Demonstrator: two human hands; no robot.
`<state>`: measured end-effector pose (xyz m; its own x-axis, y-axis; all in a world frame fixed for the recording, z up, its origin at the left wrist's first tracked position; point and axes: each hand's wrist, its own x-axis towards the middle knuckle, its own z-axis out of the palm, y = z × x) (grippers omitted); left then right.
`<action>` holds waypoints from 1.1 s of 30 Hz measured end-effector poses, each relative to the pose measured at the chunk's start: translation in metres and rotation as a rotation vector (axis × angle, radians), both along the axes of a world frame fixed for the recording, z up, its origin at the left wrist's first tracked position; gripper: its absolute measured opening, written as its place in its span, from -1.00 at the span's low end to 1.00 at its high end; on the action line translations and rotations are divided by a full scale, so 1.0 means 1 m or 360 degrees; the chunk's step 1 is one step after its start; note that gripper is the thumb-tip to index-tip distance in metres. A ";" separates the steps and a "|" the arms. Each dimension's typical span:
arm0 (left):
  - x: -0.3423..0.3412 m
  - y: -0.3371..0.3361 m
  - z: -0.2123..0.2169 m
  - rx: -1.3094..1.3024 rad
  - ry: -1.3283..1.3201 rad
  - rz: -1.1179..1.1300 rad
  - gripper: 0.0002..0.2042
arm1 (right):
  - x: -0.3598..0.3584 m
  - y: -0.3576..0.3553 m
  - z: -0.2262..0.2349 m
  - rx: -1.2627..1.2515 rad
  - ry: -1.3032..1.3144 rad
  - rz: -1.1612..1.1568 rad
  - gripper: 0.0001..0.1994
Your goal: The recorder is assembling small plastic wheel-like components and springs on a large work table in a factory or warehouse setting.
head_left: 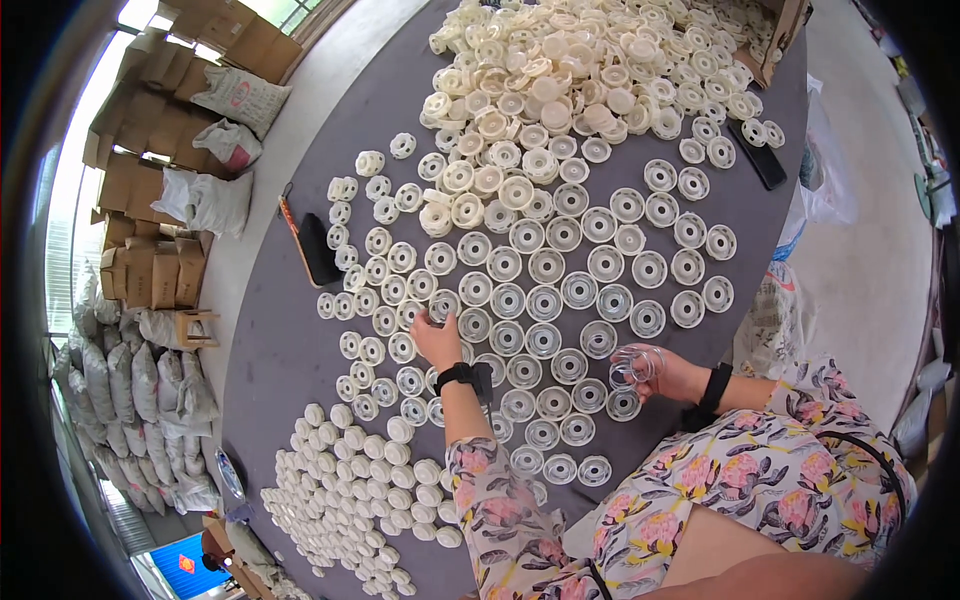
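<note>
My left hand reaches over the rows of round parts, its fingertips pinched at the edge of a cream ring-shaped part. Whatever those fingers grip is too small to make out. On the right, my right hand holds a few clear rings in its curled fingers, above the rows. Many cream plastic rings lie flat around both hands. Some, such as the ring in the middle, have a shiny clear piece inside; others, such as the ring farther back, look plain.
A big heap of loose cream parts covers the far end of the grey table. White capped pieces crowd the near left. A black phone lies at the right edge, and a dark object at the left. Sacks and cartons stand beyond.
</note>
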<state>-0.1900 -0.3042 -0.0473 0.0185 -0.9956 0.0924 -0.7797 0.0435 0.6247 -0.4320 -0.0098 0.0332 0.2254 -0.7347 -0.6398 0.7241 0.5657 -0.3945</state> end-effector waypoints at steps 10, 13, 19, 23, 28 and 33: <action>-0.068 0.131 0.073 0.1137 0.1196 -0.0946 -0.56 | 0.005 -0.083 -0.026 -0.0157 -0.0295 -0.0176 -0.66; -0.066 0.139 0.087 0.1268 0.1645 -0.0698 -0.52 | 0.006 -0.100 -0.021 -0.0218 -0.0484 -0.0037 -0.66; -0.040 0.111 0.082 0.1185 0.1586 -0.0243 -0.62 | 0.003 -0.109 -0.024 -0.0168 -0.0308 0.0034 -0.61; 0.013 0.059 0.054 0.0673 0.1477 0.0203 -0.69 | -0.018 -0.110 -0.022 -0.0236 -0.0110 0.0181 -0.57; 0.108 -0.011 0.001 0.0316 0.1389 0.0574 -0.73 | -0.040 -0.099 -0.024 -0.0157 -0.0020 0.0071 -0.55; 0.126 -0.047 -0.009 0.0471 0.0786 0.0530 -0.76 | -0.055 -0.084 -0.032 -0.0084 -0.0025 -0.0041 -0.55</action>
<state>-0.0645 -0.3511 -0.0567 0.2996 -0.9113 -0.2825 -0.3405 -0.3787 0.8606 -0.4872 -0.0936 0.0008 0.2155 -0.7731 -0.5966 0.7445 0.5254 -0.4118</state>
